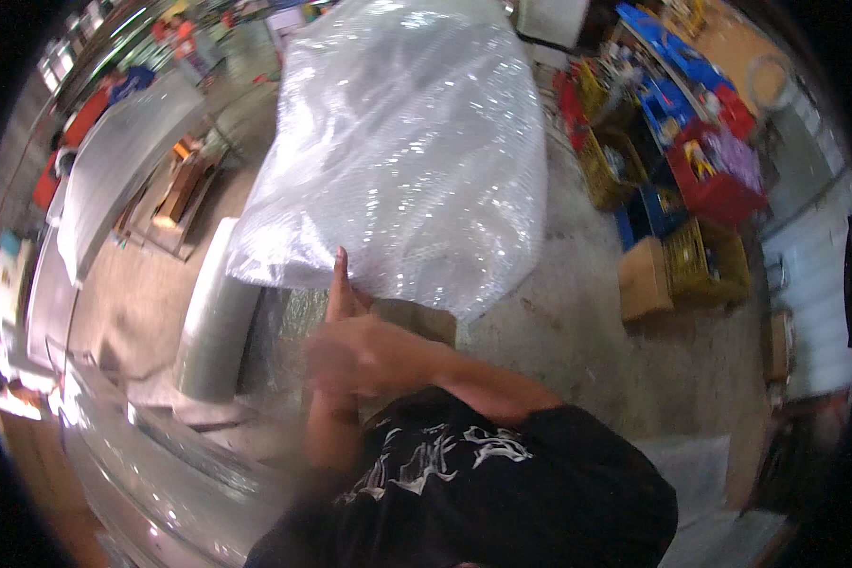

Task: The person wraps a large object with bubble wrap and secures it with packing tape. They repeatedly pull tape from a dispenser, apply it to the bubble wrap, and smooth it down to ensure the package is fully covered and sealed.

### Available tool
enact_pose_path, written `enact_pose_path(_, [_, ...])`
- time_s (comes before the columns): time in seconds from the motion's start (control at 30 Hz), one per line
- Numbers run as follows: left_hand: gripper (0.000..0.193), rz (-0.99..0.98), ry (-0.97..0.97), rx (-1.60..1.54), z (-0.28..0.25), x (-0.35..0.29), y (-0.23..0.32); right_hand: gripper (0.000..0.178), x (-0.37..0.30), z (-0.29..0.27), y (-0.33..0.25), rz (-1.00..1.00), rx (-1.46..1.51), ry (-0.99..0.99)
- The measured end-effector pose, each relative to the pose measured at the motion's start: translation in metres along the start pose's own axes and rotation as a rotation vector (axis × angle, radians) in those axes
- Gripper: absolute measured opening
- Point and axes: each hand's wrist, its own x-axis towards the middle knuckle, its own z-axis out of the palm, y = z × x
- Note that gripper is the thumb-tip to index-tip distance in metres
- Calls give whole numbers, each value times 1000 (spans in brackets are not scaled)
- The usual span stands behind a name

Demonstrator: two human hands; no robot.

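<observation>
Apparently, the step in hand is working with a big sheet of bubble wrap (402, 142), with a pause at its near edge. It lies straight ahead of the person, draped over a bulky form whose identity is hidden. The left hand (344, 295) points away at that edge, one finger extended; whether it touches the plastic, I cannot tell. The right hand (358, 355), motion-blurred, crosses over the left wrist; whether it grips anything is unclear. The next move probably calls for freeing the crossed arms and taking the loose edge gently, since thin film could tear or slip.

The wrap is clear, dimpled and glossy, creased diagonally and sagging to a drooping corner. Left of its near end lies a smooth, pale, tube-shaped roll (213, 327); at lower left, shiny film covers a long curved bundle (166, 478). On the right stand rigid yellow plastic crates (705, 270), a red bin (715, 199) and a matte cardboard box (644, 281).
</observation>
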Motion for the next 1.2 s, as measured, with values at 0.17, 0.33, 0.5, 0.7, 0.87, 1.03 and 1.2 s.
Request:
enact_pose_path(0.17, [34, 520, 95, -104, -24, 34, 60, 29, -137, -70, 49, 623, 302, 805])
enact_pose_path(0.33, [38, 561, -219, 88, -43, 44, 110, 38, -174, -79, 116, 508, -295, 1430])
enact_pose_path(0.5, [67, 313, -1011, -429, -18, 11, 75, 71, -116, -52, 174, 599, -884, 1394])
enact_pose_path(0.7, [61, 364, -633, 109, -20, 8, 63, 69, -60, -21, 185, 763, -1052, 1460])
enact_pose_path(0.87, [72, 241, -869, 27, -20, -10, 60, 58, -127, -31, 155, 216, -309, 2022])
enact_pose_path(1.03, [68, 130, -529, 66, 27, -42, 25, 48, -98, -40, 187, 541, -641, 1752])
enact_pose_path(1.2, [58, 368, -437, 236, 52, -58, 38, 31, -118, -44, 179, 298, -673, 1778])
